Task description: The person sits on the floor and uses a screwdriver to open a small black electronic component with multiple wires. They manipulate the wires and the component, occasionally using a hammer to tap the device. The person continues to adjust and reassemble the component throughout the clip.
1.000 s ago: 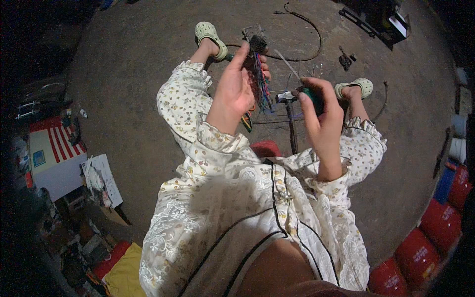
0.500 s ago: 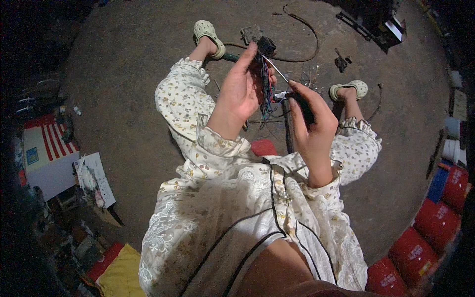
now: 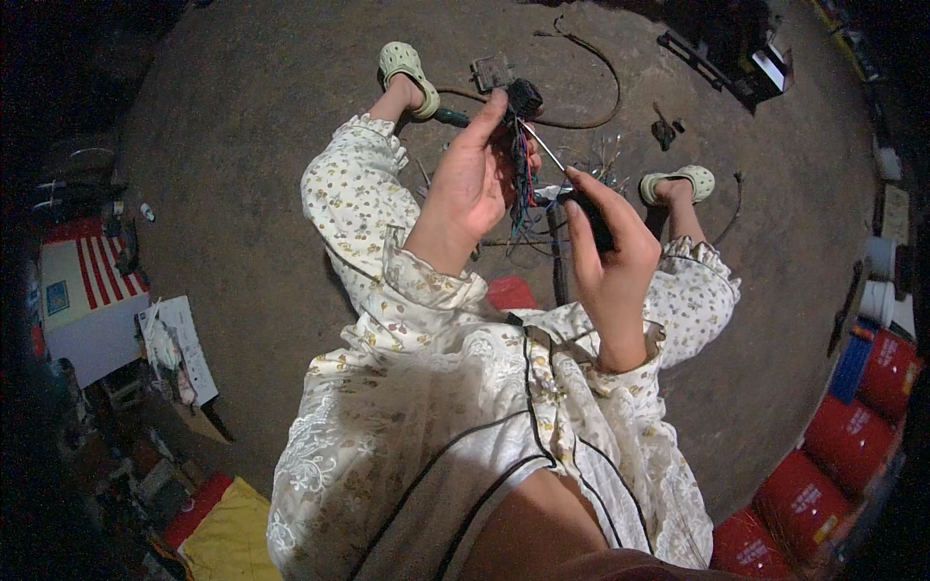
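Note:
My left hand point(image 3: 475, 174) is closed round a black wire connector point(image 3: 524, 97), its thumb pressed along the near side. A bundle of thin coloured wires point(image 3: 520, 179) hangs down from the connector past my palm. In my right hand point(image 3: 617, 247) is a screwdriver with a dark handle, mostly hidden by the fingers. Its thin metal shaft point(image 3: 543, 147) slants up to the left, and the tip meets the wire side of the connector. Whether the tip sits inside a slot cannot be made out.
Loose cut wires point(image 3: 605, 160) lie on the floor between my feet. Beyond them are a metal bracket-like piece point(image 3: 492, 74), a curved cable point(image 3: 615, 82) and a small dark part point(image 3: 664, 128). Red containers point(image 3: 799, 496) line the right edge; boxes point(image 3: 92, 320) stand at the left.
Both hands keep nearly the same place, with the screwdriver still against the connector. The whole view has shifted slightly.

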`<state>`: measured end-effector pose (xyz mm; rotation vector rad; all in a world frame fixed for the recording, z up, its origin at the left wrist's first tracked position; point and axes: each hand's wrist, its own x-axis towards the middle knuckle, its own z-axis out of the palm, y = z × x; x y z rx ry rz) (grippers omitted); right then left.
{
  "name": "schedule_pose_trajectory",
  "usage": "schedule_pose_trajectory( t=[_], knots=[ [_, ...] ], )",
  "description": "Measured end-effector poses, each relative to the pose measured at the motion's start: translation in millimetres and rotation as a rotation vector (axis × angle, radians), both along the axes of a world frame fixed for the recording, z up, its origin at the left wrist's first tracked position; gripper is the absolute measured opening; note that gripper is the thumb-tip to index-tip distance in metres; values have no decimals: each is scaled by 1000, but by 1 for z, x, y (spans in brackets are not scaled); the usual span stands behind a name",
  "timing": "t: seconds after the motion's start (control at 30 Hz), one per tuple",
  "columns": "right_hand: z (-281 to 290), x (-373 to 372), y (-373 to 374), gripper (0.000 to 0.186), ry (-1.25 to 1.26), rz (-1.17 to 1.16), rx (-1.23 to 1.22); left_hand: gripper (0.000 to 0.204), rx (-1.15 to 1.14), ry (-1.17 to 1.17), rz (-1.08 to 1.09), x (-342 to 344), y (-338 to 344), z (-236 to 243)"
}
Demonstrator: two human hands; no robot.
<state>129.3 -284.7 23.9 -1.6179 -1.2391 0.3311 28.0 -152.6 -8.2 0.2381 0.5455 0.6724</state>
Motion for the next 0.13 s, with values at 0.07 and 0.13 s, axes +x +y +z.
schedule_pose_trajectory(
  t=[0.07, 0.13],
  knots=[
    [1, 2, 0, 24, 11, 12, -4, 37, 9, -24, -13, 0, 1, -3],
    [1, 3, 0, 24, 12, 20, -5, 38, 42, -62, -21, -1, 2, -9]
  ],
)
